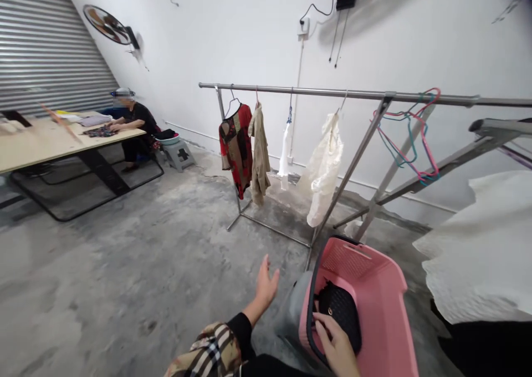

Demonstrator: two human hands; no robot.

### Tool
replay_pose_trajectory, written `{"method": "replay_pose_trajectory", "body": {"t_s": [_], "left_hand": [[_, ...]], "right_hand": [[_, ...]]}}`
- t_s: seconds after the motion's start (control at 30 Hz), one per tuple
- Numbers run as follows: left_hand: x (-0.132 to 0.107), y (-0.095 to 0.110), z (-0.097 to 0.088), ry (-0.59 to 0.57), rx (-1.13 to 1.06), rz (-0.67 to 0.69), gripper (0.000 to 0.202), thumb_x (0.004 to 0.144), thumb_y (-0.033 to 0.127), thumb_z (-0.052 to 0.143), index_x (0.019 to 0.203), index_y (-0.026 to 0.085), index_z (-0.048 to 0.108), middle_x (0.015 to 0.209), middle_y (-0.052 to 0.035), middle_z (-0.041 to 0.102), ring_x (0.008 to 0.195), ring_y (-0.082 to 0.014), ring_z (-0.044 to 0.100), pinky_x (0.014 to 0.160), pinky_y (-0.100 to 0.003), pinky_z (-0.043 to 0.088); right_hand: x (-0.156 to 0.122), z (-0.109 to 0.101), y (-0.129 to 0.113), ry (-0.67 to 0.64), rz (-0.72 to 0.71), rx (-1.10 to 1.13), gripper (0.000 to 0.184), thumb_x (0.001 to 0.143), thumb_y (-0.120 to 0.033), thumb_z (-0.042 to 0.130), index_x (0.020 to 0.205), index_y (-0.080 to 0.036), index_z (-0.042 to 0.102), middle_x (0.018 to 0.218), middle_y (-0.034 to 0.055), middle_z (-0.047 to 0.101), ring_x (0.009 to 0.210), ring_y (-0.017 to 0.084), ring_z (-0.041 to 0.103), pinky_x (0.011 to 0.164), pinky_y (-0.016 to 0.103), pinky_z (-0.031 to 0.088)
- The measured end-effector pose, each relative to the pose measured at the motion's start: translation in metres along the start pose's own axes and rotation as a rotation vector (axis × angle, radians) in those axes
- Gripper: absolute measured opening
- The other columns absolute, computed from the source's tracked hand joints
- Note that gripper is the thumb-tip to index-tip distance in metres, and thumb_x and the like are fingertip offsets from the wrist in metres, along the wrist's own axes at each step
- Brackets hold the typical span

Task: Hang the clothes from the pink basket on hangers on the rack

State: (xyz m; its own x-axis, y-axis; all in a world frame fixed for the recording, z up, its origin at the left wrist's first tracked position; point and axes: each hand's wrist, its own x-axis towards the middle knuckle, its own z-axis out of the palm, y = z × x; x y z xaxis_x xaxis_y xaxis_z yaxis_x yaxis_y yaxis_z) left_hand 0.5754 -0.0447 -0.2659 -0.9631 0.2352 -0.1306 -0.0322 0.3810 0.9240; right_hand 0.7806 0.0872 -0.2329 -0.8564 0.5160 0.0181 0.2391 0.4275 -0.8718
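Note:
My left hand (266, 285) hangs in the air over the concrete floor, fingers stretched out and holding nothing. Lower right, my right hand (337, 344) rests on a black quilted garment (341, 310) inside a pink laundry basket (374, 294), fingers curled onto the fabric at the basket's rim. The basket stands tilted on a grey stool or bucket (293, 310). A white cloth (482, 249) hangs close at the right.
A long metal clothes rail (332, 92) carries a red patterned shirt (235, 147), a beige garment (260, 155), white pieces (324, 169) and empty coloured hangers (411, 133). At the far left a person sits at a wooden table (50, 141). A roller shutter and wall fans are behind.

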Motion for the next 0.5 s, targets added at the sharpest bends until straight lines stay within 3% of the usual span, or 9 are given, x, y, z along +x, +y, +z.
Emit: {"method": "replay_pose_trajectory", "body": {"t_s": [0.13, 0.27, 0.37, 0.5], "left_hand": [[0.084, 0.001, -0.075, 0.133, -0.02, -0.009, 0.069, 0.079, 0.025, 0.054, 0.142, 0.006, 0.034, 0.132, -0.0228, 0.053, 0.116, -0.028, 0.058, 0.101, -0.044, 0.044], [0.178, 0.016, -0.152, 0.198, -0.035, 0.036, 0.068, 0.079, 0.026, 0.059, 0.141, 0.008, 0.036, 0.13, -0.0227, 0.054, 0.112, -0.0288, 0.06, 0.096, -0.044, 0.048], [0.247, 0.042, -0.202, 0.207, -0.043, 0.099, 0.068, 0.079, 0.03, 0.063, 0.14, 0.012, 0.038, 0.129, -0.0211, 0.055, 0.111, -0.0279, 0.06, 0.094, -0.043, 0.049], [0.328, 0.092, -0.257, 0.171, -0.052, 0.22, 0.067, 0.082, 0.035, 0.063, 0.141, 0.014, 0.038, 0.131, -0.0194, 0.054, 0.113, -0.0266, 0.059, 0.095, -0.043, 0.048]], "right_hand": [[0.038, 0.005, -0.027, 0.041, -0.008, 0.0, 0.049, 0.083, -0.058, 0.05, 0.093, -0.018, 0.077, 0.103, 0.0132, 0.073, 0.096, 0.023, 0.07, 0.084, 0.029, 0.058], [0.079, 0.039, -0.041, 0.058, 0.007, 0.016, 0.048, 0.08, -0.056, 0.054, 0.095, -0.017, 0.077, 0.104, 0.0134, 0.073, 0.097, 0.023, 0.07, 0.084, 0.025, 0.057], [0.112, 0.079, -0.054, 0.088, 0.066, 0.067, 0.051, 0.079, -0.059, 0.054, 0.096, -0.017, 0.077, 0.103, 0.0126, 0.073, 0.097, 0.024, 0.07, 0.081, 0.023, 0.058], [0.155, 0.129, -0.088, 0.127, 0.102, 0.081, 0.057, 0.076, -0.067, 0.054, 0.092, -0.018, 0.078, 0.103, 0.0127, 0.074, 0.098, 0.026, 0.07, 0.081, 0.025, 0.058]]}}
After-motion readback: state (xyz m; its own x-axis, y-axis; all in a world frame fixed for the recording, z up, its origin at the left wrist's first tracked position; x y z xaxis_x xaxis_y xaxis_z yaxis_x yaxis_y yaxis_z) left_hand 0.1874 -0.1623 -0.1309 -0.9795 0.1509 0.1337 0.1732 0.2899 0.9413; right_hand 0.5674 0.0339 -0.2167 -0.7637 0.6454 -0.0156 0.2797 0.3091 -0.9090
